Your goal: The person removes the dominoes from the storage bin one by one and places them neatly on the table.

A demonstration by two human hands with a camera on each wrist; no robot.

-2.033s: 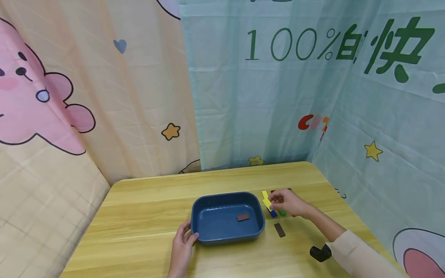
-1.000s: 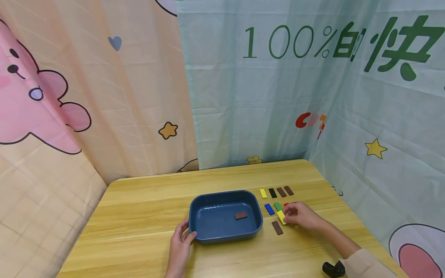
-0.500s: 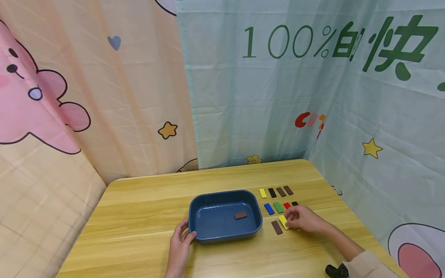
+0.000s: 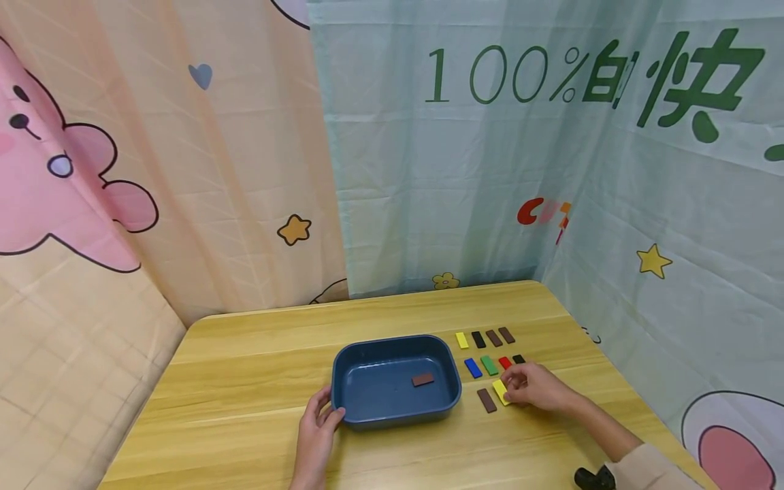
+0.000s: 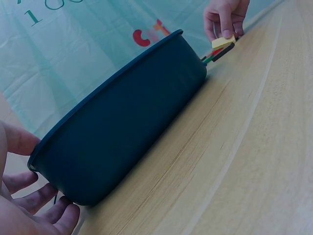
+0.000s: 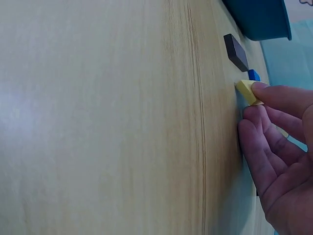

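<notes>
My left hand grips the near left corner of a dark blue plastic box, thumb at the rim and fingers along the outer wall. One brown domino-like block lies inside the box. To the box's right, my right hand pinches a yellow block between thumb and fingers, low over the table. A brown block lies just left of it. Behind are a blue block, a green block, a red block and a black block, partly behind the hand.
A back row holds another yellow block, a black block and two brown blocks. The wooden table ends at printed curtains behind and to the right. A black device sits at my right sleeve.
My right hand has carried the yellow block from beside the back yellow block toward me and right, down beside the near brown block. My left hand stays on the box.
</notes>
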